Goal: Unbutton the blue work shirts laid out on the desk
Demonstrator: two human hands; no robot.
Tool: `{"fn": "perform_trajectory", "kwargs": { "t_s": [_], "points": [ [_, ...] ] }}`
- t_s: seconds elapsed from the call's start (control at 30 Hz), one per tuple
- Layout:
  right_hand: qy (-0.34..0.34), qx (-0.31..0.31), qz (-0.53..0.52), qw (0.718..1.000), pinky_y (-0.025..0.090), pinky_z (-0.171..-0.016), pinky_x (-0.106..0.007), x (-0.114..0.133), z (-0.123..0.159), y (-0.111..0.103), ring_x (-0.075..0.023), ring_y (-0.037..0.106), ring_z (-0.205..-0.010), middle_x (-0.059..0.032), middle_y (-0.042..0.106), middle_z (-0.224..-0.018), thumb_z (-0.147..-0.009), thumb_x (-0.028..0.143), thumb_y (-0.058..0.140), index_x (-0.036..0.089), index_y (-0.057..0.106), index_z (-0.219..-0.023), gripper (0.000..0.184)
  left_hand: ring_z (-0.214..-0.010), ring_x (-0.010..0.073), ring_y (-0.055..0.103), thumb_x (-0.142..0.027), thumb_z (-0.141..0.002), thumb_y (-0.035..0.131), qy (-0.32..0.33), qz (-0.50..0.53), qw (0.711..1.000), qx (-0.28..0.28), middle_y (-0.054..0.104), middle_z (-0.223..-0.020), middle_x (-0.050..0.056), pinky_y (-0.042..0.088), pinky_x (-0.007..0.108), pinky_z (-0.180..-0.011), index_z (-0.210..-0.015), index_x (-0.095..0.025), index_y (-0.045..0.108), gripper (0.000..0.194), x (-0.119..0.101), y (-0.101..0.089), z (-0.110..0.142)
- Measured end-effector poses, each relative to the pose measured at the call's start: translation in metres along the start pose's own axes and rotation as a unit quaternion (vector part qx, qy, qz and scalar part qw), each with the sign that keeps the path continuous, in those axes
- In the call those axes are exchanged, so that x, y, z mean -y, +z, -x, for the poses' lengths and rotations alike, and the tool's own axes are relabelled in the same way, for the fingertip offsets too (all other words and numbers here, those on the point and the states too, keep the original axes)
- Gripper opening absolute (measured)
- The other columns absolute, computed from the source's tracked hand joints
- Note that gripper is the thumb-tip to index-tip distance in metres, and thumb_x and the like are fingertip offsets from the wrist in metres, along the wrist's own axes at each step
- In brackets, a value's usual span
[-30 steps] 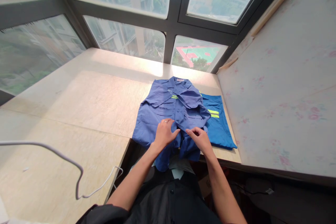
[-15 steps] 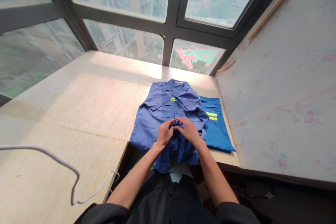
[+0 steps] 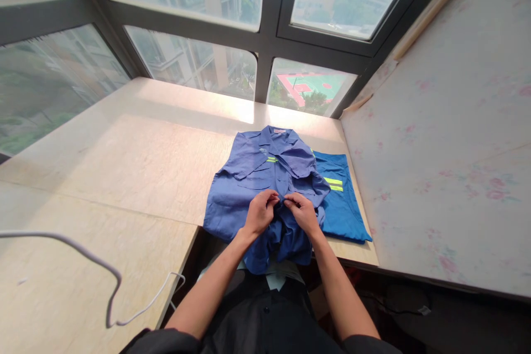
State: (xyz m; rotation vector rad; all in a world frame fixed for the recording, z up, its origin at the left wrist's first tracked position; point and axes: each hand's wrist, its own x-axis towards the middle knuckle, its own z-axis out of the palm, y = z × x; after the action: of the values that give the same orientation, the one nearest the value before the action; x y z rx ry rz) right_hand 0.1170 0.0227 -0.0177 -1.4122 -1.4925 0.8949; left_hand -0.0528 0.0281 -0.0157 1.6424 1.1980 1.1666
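A blue work shirt [image 3: 249, 177] with a collar and yellow-green reflective stripes lies face up on the wooden surface, its lower part hanging over the front edge. My left hand [image 3: 262, 211] pinches the shirt's front opening near the middle. Just across from it, my right hand [image 3: 301, 211] pinches the other side of the opening, with a small gap between the fingertips. Any button at the fingers is too small to make out. Beneath the shirt's right side lies a folded brighter blue garment [image 3: 344, 210] with a reflective stripe.
Pale wooden boards [image 3: 166, 160] form the ledge under the windows [image 3: 228, 66]. A white cable [image 3: 83, 249] loops across the left board. On the right stands a flower-patterned wall [image 3: 435, 149]. A dark gap lies below the ledge's front edge.
My hands were together at the shirt's front and have drawn slightly apart. My right hand has moved a little lower, its fingers more closed. The view has shifted slightly.
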Motion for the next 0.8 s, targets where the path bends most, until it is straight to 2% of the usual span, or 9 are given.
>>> {"fn": "perform_trajectory", "kwargs": {
  "t_s": [0.13,0.33,0.43,0.57,0.7,0.8],
  "points": [
    [0.060,0.011,-0.072,0.996,0.049,-0.068,-0.030,-0.009,0.002,0.006,-0.0183,0.060,-0.071,-0.0037,0.067,-0.078,-0.077,0.041,0.064,0.019,0.069,-0.085,0.024,-0.079,0.0162,0.063,-0.012,-0.086,0.055,-0.023,-0.016,0.999,0.017,0.068,-0.082,0.002,0.049,0.028,-0.075,-0.086,-0.019,0.060,0.009,-0.011,-0.003,-0.003],
    [0.061,0.031,-0.084,0.994,0.049,-0.070,-0.029,-0.009,0.002,0.009,-0.0174,0.060,-0.074,-0.0036,0.064,-0.082,-0.081,0.036,0.063,0.018,0.067,-0.098,0.025,-0.076,0.0155,0.059,-0.009,-0.083,0.049,-0.038,-0.038,0.997,0.051,0.064,-0.078,0.001,0.045,0.028,-0.073,-0.080,-0.019,0.056,0.013,-0.016,-0.008,-0.004],
    [0.019,0.017,-0.047,0.999,0.048,-0.069,-0.028,-0.005,0.001,0.010,-0.0157,0.058,-0.072,-0.0024,0.062,-0.083,-0.085,0.030,0.059,0.019,0.067,-0.112,0.030,-0.074,0.0143,0.058,-0.010,-0.083,0.047,-0.045,-0.017,0.998,0.041,0.064,-0.079,0.001,0.044,0.027,-0.072,-0.077,-0.020,0.050,0.011,-0.018,-0.008,-0.005],
    [-0.090,0.010,0.011,0.996,0.050,-0.076,-0.029,0.002,-0.004,0.011,-0.0165,0.058,-0.079,-0.0043,0.062,-0.088,-0.093,0.025,0.053,0.022,0.067,-0.119,0.030,-0.072,0.0131,0.060,-0.018,-0.083,0.052,-0.106,0.051,0.993,-0.007,0.065,-0.077,0.000,0.046,0.025,-0.071,-0.072,-0.021,0.042,0.015,-0.020,-0.006,-0.008],
    [-0.202,0.032,0.106,0.973,0.051,-0.073,-0.029,0.001,-0.009,0.009,-0.0170,0.056,-0.079,-0.0068,0.060,-0.089,-0.098,0.021,0.041,0.025,0.074,-0.111,0.035,-0.071,0.0135,0.061,-0.021,-0.080,0.057,-0.155,0.075,0.984,-0.039,0.064,-0.073,-0.001,0.047,0.025,-0.070,-0.070,-0.022,0.039,0.020,-0.015,-0.003,-0.015],
    [-0.218,0.028,0.136,0.966,0.052,-0.071,-0.029,-0.003,-0.014,0.006,-0.0162,0.056,-0.079,-0.0074,0.061,-0.088,-0.099,0.022,0.039,0.025,0.076,-0.108,0.038,-0.075,0.0142,0.064,-0.021,-0.081,0.057,-0.166,0.079,0.982,-0.037,0.063,-0.073,-0.001,0.049,0.026,-0.072,-0.070,-0.022,0.039,0.021,-0.014,-0.002,-0.020]
  ]
}}
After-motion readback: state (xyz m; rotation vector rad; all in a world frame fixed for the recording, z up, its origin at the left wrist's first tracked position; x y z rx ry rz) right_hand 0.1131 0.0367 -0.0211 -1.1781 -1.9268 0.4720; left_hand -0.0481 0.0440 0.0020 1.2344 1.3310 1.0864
